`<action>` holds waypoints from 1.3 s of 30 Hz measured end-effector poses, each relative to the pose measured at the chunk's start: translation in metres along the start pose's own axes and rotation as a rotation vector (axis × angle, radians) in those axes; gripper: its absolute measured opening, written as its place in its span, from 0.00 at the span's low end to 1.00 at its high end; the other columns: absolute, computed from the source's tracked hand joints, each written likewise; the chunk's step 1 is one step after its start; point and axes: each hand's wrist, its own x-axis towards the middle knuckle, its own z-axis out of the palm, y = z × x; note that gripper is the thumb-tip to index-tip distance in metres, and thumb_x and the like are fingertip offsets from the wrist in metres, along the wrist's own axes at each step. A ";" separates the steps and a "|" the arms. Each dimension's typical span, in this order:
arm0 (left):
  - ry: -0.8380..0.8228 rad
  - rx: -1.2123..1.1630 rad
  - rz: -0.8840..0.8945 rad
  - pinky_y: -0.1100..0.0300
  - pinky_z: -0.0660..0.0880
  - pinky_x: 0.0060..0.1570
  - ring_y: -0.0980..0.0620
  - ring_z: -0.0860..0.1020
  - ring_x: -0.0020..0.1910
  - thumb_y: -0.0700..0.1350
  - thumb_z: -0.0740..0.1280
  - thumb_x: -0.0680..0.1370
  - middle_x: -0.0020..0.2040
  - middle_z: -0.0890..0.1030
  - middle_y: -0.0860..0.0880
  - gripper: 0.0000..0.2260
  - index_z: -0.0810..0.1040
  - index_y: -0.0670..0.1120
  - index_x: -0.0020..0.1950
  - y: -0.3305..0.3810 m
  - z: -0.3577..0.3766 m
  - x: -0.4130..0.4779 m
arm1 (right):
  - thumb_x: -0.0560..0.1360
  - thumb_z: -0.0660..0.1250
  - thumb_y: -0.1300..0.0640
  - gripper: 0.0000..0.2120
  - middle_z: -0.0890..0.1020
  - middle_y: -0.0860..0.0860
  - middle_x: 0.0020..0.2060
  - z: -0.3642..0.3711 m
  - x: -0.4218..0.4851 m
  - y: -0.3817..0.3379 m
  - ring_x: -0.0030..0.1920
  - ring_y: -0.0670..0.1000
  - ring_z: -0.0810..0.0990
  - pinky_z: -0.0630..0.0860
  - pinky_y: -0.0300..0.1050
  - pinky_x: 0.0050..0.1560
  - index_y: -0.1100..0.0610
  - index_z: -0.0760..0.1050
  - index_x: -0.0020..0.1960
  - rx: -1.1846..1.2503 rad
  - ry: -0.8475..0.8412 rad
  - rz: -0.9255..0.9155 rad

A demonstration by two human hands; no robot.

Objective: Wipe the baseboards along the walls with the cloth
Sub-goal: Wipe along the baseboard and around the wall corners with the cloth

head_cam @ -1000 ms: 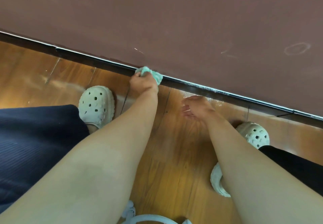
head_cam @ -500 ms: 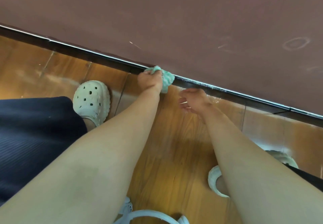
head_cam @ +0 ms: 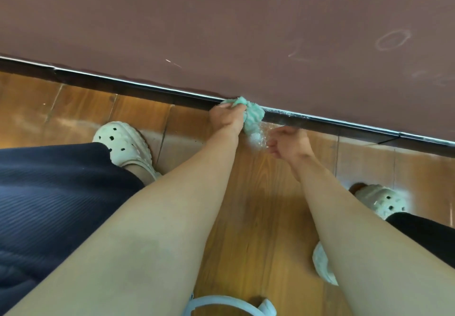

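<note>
Your left hand [head_cam: 225, 118] conceals its own fingertips, sunk into the cloth [head_cam: 253, 115]. The cloth hides a short stretch of baseboard [head_cam: 147, 91]. Your right forearm [head_cam: 357, 229] covers the middle of the right shoe [head_cam: 384, 202]. The lower edge cuts off a white loop [head_cam: 221, 303], kind unclear.
</note>
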 end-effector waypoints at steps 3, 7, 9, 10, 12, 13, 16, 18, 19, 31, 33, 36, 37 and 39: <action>0.106 -0.087 0.036 0.59 0.81 0.52 0.53 0.81 0.41 0.43 0.74 0.75 0.45 0.83 0.51 0.12 0.83 0.43 0.58 -0.004 0.001 -0.002 | 0.80 0.61 0.62 0.08 0.84 0.55 0.40 -0.015 0.007 0.006 0.36 0.52 0.83 0.81 0.44 0.39 0.57 0.79 0.51 0.054 0.083 0.007; 0.125 -0.101 0.066 0.57 0.80 0.57 0.51 0.81 0.46 0.41 0.74 0.76 0.54 0.84 0.46 0.15 0.81 0.41 0.61 -0.004 0.004 -0.006 | 0.81 0.62 0.62 0.07 0.84 0.54 0.36 -0.023 0.009 0.014 0.36 0.51 0.81 0.82 0.47 0.44 0.57 0.79 0.52 0.102 0.067 0.075; 0.120 -0.092 0.070 0.55 0.80 0.58 0.51 0.81 0.48 0.41 0.74 0.76 0.55 0.84 0.47 0.15 0.82 0.41 0.62 -0.007 0.004 -0.006 | 0.81 0.62 0.61 0.07 0.84 0.54 0.37 -0.019 0.009 0.018 0.35 0.51 0.82 0.81 0.43 0.38 0.57 0.79 0.55 0.077 0.019 0.087; 0.115 -0.077 0.083 0.56 0.80 0.58 0.52 0.81 0.48 0.41 0.74 0.76 0.53 0.84 0.49 0.15 0.82 0.42 0.61 -0.008 0.004 -0.007 | 0.81 0.62 0.61 0.08 0.84 0.55 0.39 -0.017 0.009 0.020 0.35 0.51 0.82 0.80 0.42 0.36 0.57 0.78 0.56 0.060 -0.007 0.091; 0.085 -0.036 0.125 0.58 0.81 0.56 0.53 0.80 0.47 0.41 0.74 0.76 0.48 0.82 0.53 0.14 0.83 0.43 0.61 -0.010 0.004 -0.008 | 0.81 0.64 0.60 0.08 0.85 0.56 0.41 -0.013 0.008 0.022 0.35 0.51 0.83 0.80 0.42 0.35 0.57 0.78 0.58 0.035 -0.059 0.099; 0.059 -0.011 0.142 0.58 0.81 0.55 0.54 0.80 0.47 0.41 0.74 0.76 0.47 0.81 0.54 0.14 0.83 0.44 0.61 -0.012 0.005 -0.008 | 0.81 0.64 0.59 0.08 0.85 0.56 0.42 -0.011 0.007 0.022 0.36 0.52 0.84 0.81 0.44 0.38 0.57 0.77 0.58 0.025 -0.084 0.100; 0.047 0.099 0.213 0.57 0.82 0.54 0.54 0.81 0.50 0.43 0.72 0.76 0.52 0.82 0.54 0.12 0.84 0.47 0.59 -0.016 0.005 -0.007 | 0.81 0.64 0.58 0.06 0.85 0.57 0.43 -0.010 0.003 0.021 0.40 0.53 0.85 0.82 0.47 0.45 0.57 0.77 0.57 -0.004 -0.131 0.085; 0.145 0.222 0.336 0.55 0.81 0.55 0.51 0.81 0.54 0.41 0.71 0.76 0.56 0.83 0.52 0.10 0.84 0.49 0.56 -0.022 0.003 -0.005 | 0.81 0.65 0.58 0.07 0.85 0.56 0.42 -0.013 0.004 0.022 0.39 0.53 0.85 0.82 0.47 0.45 0.57 0.77 0.57 -0.007 -0.139 0.074; 0.198 0.293 0.405 0.56 0.80 0.56 0.50 0.80 0.56 0.39 0.70 0.75 0.57 0.82 0.51 0.10 0.84 0.49 0.54 -0.026 0.002 -0.005 | 0.81 0.65 0.58 0.07 0.85 0.55 0.42 -0.016 0.004 0.024 0.39 0.53 0.85 0.82 0.47 0.44 0.57 0.78 0.57 -0.006 -0.136 0.079; -0.522 0.957 0.488 0.59 0.67 0.69 0.52 0.67 0.71 0.32 0.66 0.73 0.72 0.65 0.57 0.30 0.73 0.51 0.73 -0.062 0.005 -0.022 | 0.81 0.63 0.57 0.09 0.85 0.56 0.44 -0.036 0.003 0.039 0.41 0.53 0.85 0.82 0.47 0.46 0.58 0.77 0.59 -0.024 -0.119 0.142; -0.638 0.980 0.524 0.57 0.63 0.74 0.52 0.64 0.74 0.32 0.67 0.72 0.74 0.64 0.56 0.31 0.72 0.51 0.74 -0.067 0.009 -0.024 | 0.82 0.62 0.57 0.09 0.85 0.56 0.44 -0.037 0.003 0.039 0.41 0.54 0.85 0.82 0.47 0.46 0.58 0.76 0.59 -0.033 -0.130 0.139; -0.626 1.031 0.576 0.54 0.63 0.75 0.52 0.62 0.76 0.36 0.69 0.72 0.77 0.63 0.56 0.32 0.70 0.53 0.76 -0.076 0.009 -0.022 | 0.82 0.61 0.57 0.10 0.86 0.56 0.43 -0.040 0.005 0.041 0.41 0.53 0.86 0.82 0.47 0.47 0.57 0.76 0.60 -0.039 -0.132 0.142; -0.569 1.055 0.594 0.53 0.66 0.74 0.51 0.64 0.76 0.37 0.69 0.73 0.77 0.63 0.57 0.33 0.69 0.54 0.76 -0.077 0.008 -0.020 | 0.82 0.61 0.57 0.09 0.86 0.55 0.43 -0.042 0.005 0.042 0.42 0.54 0.86 0.83 0.47 0.47 0.57 0.77 0.60 -0.044 -0.133 0.141; -0.415 1.138 0.612 0.51 0.71 0.68 0.48 0.67 0.72 0.38 0.68 0.73 0.77 0.62 0.58 0.34 0.65 0.55 0.77 -0.072 0.000 -0.017 | 0.82 0.62 0.57 0.08 0.86 0.55 0.44 -0.046 0.004 0.046 0.45 0.55 0.86 0.83 0.48 0.49 0.57 0.77 0.59 -0.060 -0.134 0.141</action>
